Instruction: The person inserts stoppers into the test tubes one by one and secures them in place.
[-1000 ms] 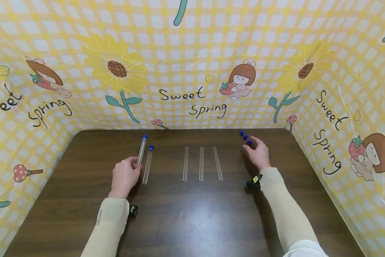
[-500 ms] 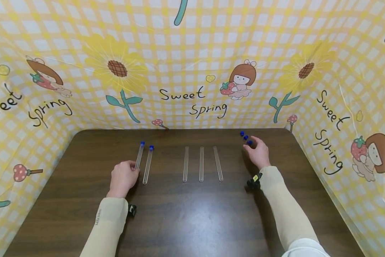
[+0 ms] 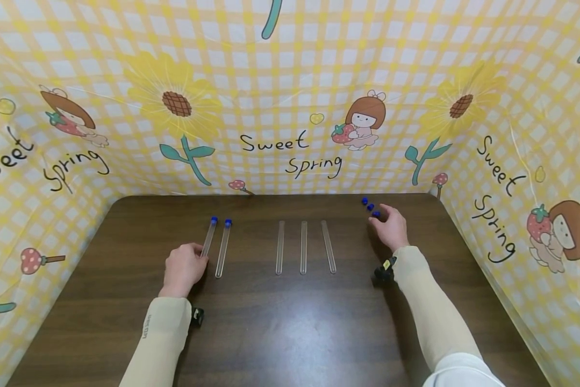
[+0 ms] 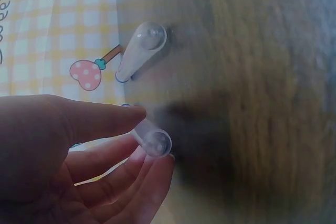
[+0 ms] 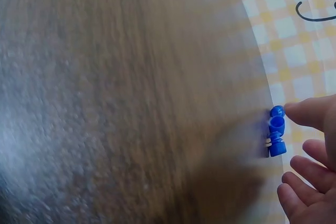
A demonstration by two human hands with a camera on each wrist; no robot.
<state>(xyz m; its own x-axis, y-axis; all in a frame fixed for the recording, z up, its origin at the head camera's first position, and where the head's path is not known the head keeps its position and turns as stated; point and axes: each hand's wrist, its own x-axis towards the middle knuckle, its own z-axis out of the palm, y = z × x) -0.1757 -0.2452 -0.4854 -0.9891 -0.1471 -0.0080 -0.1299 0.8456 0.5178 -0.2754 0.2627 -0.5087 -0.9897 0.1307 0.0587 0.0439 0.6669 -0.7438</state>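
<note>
My left hand (image 3: pixel 199 253) pinches the round lower end of a clear tube with a blue cap (image 3: pixel 208 238), which lies flat on the dark wooden table (image 3: pixel 280 322). In the left wrist view the thumb sits on top of this tube (image 4: pixel 155 141) and the fingers lie under it. A second capped tube (image 3: pixel 222 248) lies just right of it, also seen as the other tube (image 4: pixel 139 52). Three uncapped clear tubes (image 3: pixel 303 247) lie side by side mid-table. My right hand (image 3: pixel 384 216) hovers by three loose blue caps (image 3: pixel 369 207), fingers loosely curled; in the right wrist view the caps (image 5: pixel 276 132) lie next to my thumb tip.
Yellow checked cloth walls (image 3: pixel 290 107) with flowers and "Sweet Spring" lettering enclose the table on three sides. The table's back right corner (image 3: pixel 430 196) is close behind the caps. Small black wrist cameras (image 3: pixel 381 273) sit at both wrists.
The left hand has lowered the capped tube from a tilted, raised position down flat beside the second capped tube. The right hand edged slightly toward the caps.
</note>
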